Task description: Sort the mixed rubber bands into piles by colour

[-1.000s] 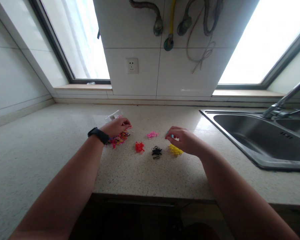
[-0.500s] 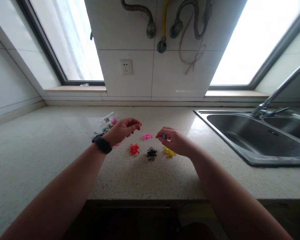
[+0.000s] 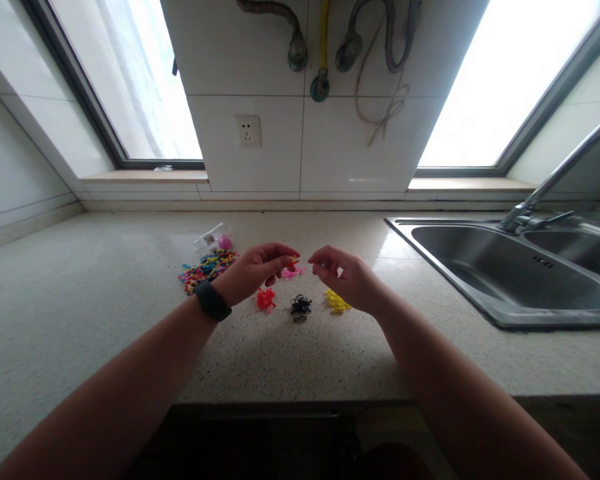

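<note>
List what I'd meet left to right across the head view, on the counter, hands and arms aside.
Mixed-colour pile → red pile → black pile → yellow pile → sink.

A tiny red-and-yellow bit (image 3: 295, 261), perhaps bands, is pinched near the pink pile (image 3: 294, 273).

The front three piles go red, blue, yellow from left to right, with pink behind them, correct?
Not blue: the head view shows a black pile in the middle. The red pile is left, the yellow pile right, the pink pile behind.
</note>
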`<state>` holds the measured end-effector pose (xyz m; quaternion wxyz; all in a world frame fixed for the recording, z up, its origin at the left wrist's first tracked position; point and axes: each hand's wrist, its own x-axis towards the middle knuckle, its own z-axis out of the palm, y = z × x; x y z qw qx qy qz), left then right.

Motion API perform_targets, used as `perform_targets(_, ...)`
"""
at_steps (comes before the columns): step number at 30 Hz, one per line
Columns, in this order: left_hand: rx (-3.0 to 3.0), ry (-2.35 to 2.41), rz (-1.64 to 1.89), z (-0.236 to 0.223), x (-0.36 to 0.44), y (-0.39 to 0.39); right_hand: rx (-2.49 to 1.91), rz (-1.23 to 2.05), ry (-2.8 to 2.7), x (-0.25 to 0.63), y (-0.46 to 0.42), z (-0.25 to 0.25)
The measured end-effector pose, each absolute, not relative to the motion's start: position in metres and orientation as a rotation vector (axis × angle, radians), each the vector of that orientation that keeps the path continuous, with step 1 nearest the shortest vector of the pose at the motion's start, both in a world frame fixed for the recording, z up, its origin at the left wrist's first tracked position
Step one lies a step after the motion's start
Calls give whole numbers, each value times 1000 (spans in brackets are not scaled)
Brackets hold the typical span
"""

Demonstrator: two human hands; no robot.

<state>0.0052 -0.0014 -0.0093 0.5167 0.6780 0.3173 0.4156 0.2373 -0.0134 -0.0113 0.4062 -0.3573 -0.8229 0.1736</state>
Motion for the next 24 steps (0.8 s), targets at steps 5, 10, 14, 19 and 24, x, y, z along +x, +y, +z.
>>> perform_targets(5,1649,746,957,-10,13,-7,-853,548,-2026,234,-15,-12)
perform_targets(10,1661,727,932,-12,16,-8,-825,575,-2022,232,-15,-13)
perform_targets(14,1671,727,934,-11,16,-8,-812,601,-2041,231,-17,-10)
perform_targets(19,1677,731,934,-11,16,-9,-802,618,-2065,230,-19,-8)
perform_targets(24,1674,731,928,-12,17,-8,-843,628,-2000,229,-16,-13)
